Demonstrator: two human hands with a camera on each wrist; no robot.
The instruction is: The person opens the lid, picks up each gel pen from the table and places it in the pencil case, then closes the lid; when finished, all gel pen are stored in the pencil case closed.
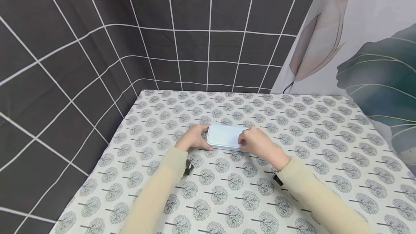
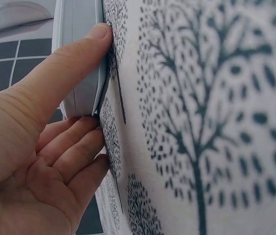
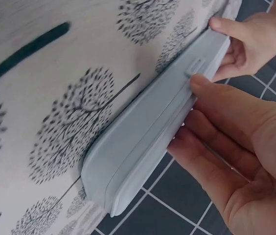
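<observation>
A pale blue, flat rectangular case (image 1: 224, 135) with rounded corners lies on the tablecloth. A seam along its side, below the lid, shows in the right wrist view, with a small raised tab (image 3: 195, 65) on that side. My left hand (image 1: 194, 136) holds the left end, thumb along the near side and fingers at the end and far corner. At the right part of the case, my right hand (image 1: 258, 143) has its thumb (image 3: 200, 82) against the seam close to the tab. Its curled fingers lie over the top of the lid.
The tablecloth (image 1: 234, 183) is white with a grey tree print. Dark curtains with a white grid (image 1: 191, 10) hang behind and to the left. A leaf-patterned cloth (image 1: 357, 46) hangs at the right. Each wrist bears a dark strap-like piece.
</observation>
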